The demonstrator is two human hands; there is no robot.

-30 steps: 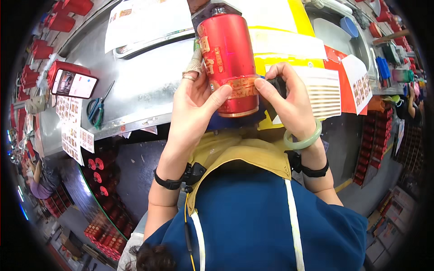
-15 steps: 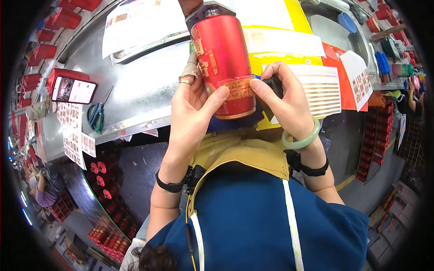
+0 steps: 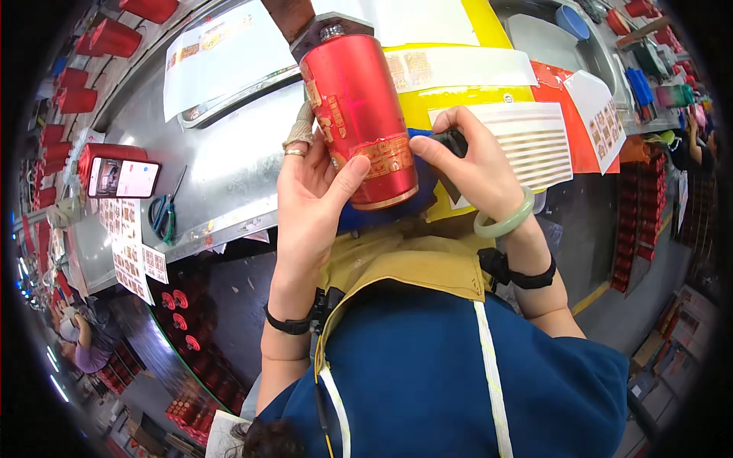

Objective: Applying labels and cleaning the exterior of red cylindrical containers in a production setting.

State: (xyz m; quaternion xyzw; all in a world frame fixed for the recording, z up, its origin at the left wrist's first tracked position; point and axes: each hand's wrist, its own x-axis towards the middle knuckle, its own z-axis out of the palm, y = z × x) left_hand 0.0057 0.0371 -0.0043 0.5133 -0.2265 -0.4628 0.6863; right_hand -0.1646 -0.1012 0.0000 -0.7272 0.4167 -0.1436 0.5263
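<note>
The red cylindrical bottle (image 3: 357, 122) stood tilted on a brown mount (image 3: 294, 17) above the metal surface (image 3: 221, 164), its base toward my chest and a gold label (image 3: 385, 155) near its lower end. My left hand (image 3: 309, 195) lay open against the bottle's left side, palm on the body and thumb pressed across the label; the index finger carried a bandage and a ring. My right hand (image 3: 477, 164) was closed around a small black tool (image 3: 452, 143) (its type could not be determined), the fingertips touching the label's right edge. A pale green bangle (image 3: 504, 221) sat on the right wrist. Beyond the bottle lay a yellow sheet (image 3: 458, 95) and white striped backing paper (image 3: 534, 137). To the left on the surface rested scissors (image 3: 163, 214), a phone (image 3: 122, 178) and label sheets (image 3: 134, 256).
</note>
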